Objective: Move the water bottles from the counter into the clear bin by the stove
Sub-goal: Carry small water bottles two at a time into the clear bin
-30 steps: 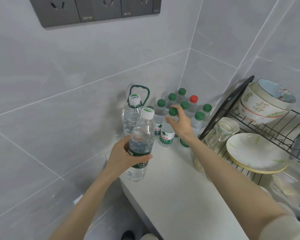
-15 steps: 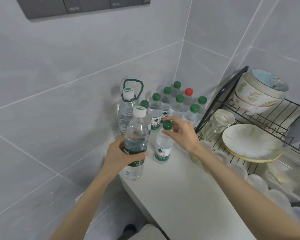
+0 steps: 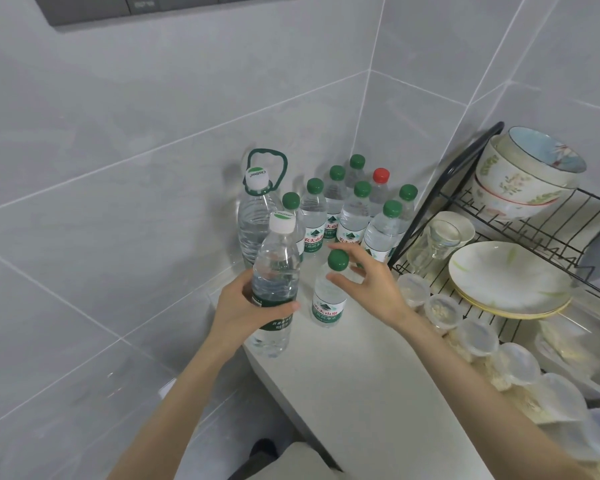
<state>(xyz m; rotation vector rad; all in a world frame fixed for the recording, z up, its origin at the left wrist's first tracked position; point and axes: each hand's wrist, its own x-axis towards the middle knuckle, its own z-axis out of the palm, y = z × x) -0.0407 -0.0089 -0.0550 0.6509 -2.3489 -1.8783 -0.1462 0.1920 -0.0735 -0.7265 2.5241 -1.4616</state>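
The left hand [image 3: 243, 306] grips the tall clear white-capped bottle [image 3: 274, 271] round its middle, and the right hand [image 3: 371, 289] pinches the neck of the small clear green-capped bottle [image 3: 328, 303], which stands straight up on the white counter [image 3: 361, 375] just beside it.

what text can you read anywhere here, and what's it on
"Cestbon", upside down: white cap of the handled jug.
"农夫山泉": label of the green-capped bottle the right hand pinches, and of the bottles behind.
White-capped bottle in the left hand: label blurred.
Grey wall panel: print too small.
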